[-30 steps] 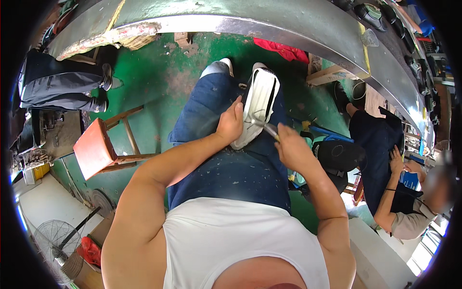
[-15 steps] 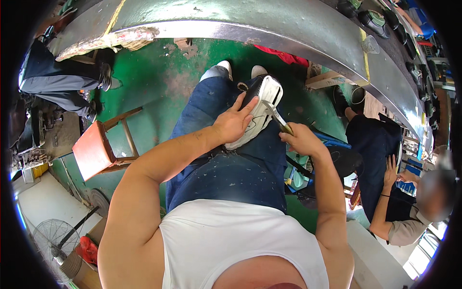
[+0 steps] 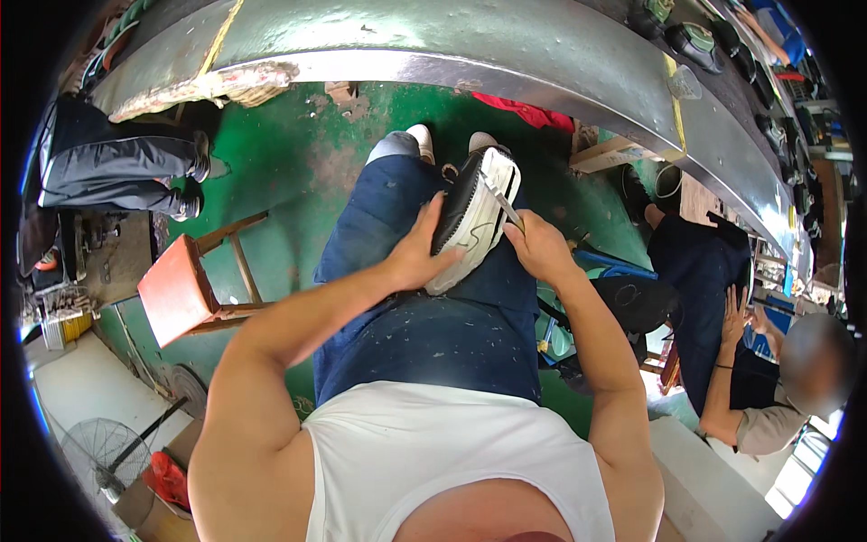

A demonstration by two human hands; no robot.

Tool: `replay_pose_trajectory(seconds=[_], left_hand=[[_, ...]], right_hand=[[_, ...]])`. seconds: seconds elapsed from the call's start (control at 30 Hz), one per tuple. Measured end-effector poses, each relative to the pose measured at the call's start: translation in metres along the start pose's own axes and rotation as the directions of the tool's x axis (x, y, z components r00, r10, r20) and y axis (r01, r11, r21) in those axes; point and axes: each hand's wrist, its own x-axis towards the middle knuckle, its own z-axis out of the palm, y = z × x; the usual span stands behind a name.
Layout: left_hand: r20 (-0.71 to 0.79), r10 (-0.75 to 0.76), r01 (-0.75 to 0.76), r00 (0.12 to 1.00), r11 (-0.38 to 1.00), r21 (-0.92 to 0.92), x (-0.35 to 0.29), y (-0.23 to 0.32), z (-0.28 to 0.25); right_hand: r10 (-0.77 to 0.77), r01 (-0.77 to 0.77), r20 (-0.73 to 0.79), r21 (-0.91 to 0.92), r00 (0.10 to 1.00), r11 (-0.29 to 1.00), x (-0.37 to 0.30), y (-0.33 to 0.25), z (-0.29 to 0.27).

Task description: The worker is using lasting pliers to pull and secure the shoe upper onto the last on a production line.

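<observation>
Head view. My left hand (image 3: pixel 420 253) clamped on black-and-white shoe (image 3: pixel 468 237), shoe tilted across blue trousers (image 3: pixel 366 212), cloth white-flecked. My right hand (image 3: pixel 539 246) closed round metal tool (image 3: pixel 499 199), kind unclear. Risk, my judgement: shoe rolls on soft lap, tool skids, gouges shoe or catches left thumb. Room: patchy green floor (image 3: pixel 289 172), metal bench (image 3: pixel 361 32) ahead, orange stool (image 3: pixel 176 289) left, co-worker (image 3: pixel 722 393) right.

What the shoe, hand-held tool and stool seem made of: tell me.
Shoe: black upper perhaps leather, from its soft sheen; matt whitish sole probably rubber or foam. Tool: likely steel, from its grey gleam. Stool: legs apparently wood, plain brown; orange-red seat possibly vinyl, smooth, lightly shiny.
</observation>
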Motion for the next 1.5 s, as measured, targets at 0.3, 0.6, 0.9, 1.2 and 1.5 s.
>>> replay_pose_trajectory(seconds=[0.3, 0.6, 0.9, 1.2, 1.5], left_hand=[[0.241, -0.021, -0.058, 0.97, 0.946, 0.319, 0.02, 0.068, -0.116], [0.175, 0.032, 0.0, 0.984, 0.984, -0.178, 0.145, 0.097, -0.105], [0.188, -0.265, 0.274, 0.946, 0.962, -0.023, 0.039, 0.009, -0.04], [-0.107, -0.111, 0.13, 0.988, 0.973, 0.192, 0.032, 0.036, -0.021], [-0.112, -0.084, 0.102, 0.99, 0.981, 0.165, 0.032, 0.033, -0.011]], right_hand=[[0.362, -0.087, -0.248, 0.709, 0.898, 0.7, -0.071, 0.042, 0.061], [0.296, -0.132, -0.259, 0.507, 0.919, 0.852, -0.082, 0.034, 0.037], [0.049, -0.106, 0.202, 0.285, 0.978, 0.953, -0.085, -0.025, -0.033], [0.1, -0.31, 0.442, 0.433, 0.892, 0.846, -0.054, -0.036, -0.038], [0.076, -0.123, 0.161, 0.309, 0.984, 0.943, -0.056, -0.042, -0.01]])
